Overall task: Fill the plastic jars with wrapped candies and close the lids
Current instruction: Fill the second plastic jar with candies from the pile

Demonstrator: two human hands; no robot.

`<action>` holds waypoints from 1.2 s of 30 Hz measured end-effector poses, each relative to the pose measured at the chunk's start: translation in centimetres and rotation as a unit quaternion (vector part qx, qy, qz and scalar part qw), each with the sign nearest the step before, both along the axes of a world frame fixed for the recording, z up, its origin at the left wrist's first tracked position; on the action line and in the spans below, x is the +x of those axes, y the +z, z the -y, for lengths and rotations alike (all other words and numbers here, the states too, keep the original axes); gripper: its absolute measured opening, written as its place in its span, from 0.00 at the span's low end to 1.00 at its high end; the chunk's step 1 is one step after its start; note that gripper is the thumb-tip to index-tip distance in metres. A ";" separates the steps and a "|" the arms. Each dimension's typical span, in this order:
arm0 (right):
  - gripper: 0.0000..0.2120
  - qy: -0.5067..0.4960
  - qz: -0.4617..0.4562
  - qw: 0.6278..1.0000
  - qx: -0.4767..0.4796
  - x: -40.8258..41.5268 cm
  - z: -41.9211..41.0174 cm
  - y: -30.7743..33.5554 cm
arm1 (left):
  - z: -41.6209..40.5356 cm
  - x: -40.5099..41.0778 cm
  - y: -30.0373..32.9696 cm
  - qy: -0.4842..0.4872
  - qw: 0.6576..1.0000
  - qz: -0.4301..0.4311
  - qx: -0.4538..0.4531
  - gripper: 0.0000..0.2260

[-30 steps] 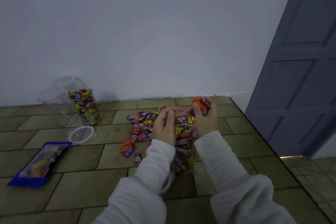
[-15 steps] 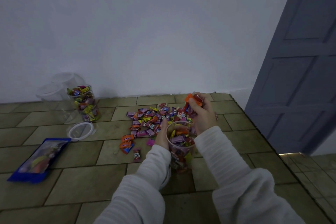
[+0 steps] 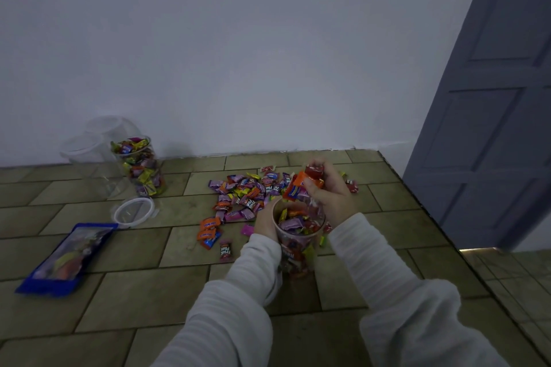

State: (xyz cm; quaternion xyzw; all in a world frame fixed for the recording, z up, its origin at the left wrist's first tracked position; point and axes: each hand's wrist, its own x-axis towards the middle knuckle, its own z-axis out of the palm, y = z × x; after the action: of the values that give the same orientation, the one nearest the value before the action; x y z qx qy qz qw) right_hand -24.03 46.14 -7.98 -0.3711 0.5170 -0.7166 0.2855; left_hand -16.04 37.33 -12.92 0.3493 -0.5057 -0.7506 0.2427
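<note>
One jar [image 3: 298, 243] upright; left hand [image 3: 266, 222] steadies, right hand [image 3: 331, 193] clutches candies [image 3: 301, 186].

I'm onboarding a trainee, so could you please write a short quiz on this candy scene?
1. True or false: the jar under the hands has its lid on.
2. What does the right hand hold? A) candies B) a lid C) nothing
3. Which hand steadies the jar?

Key: 1. false. 2. A, candies. 3. The left hand.
</note>
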 end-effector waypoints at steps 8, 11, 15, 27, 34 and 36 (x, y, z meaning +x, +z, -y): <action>0.09 0.035 0.002 0.999 -0.024 0.2 0.0 0.4 | 0.6 -0.6 -1.3 -0.004 0.999 -0.006 -0.044 0.10; 0.13 0.065 -0.033 0.997 -0.024 -0.3 0.0 0.4 | 0.8 -0.5 -1.2 0.024 1.000 -0.010 -0.005 0.12; 0.13 0.087 -0.110 0.990 -0.006 -1.1 0.3 -0.1 | 1.8 -0.9 -1.7 0.040 0.999 0.014 -0.004 0.17; 0.13 0.014 -0.455 0.879 0.143 -2.2 -0.4 1.0 | 0.8 -0.6 -1.0 -0.011 0.994 0.018 -0.112 0.09; 0.06 -0.045 -0.422 0.891 0.160 -3.1 -0.2 1.3 | 0.5 -0.4 -0.8 0.019 0.999 -0.029 0.037 0.12; 0.05 -0.058 -0.391 0.899 0.185 -3.8 0.1 0.9 | 0.6 -0.4 -0.8 0.019 0.996 -0.026 0.087 0.13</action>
State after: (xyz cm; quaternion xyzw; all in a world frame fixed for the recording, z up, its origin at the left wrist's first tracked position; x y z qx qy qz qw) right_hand -27.83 46.01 -7.05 -0.5314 0.7311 -0.4201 0.0816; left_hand -16.41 36.69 -13.68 0.3592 -0.4253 -0.7958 0.2382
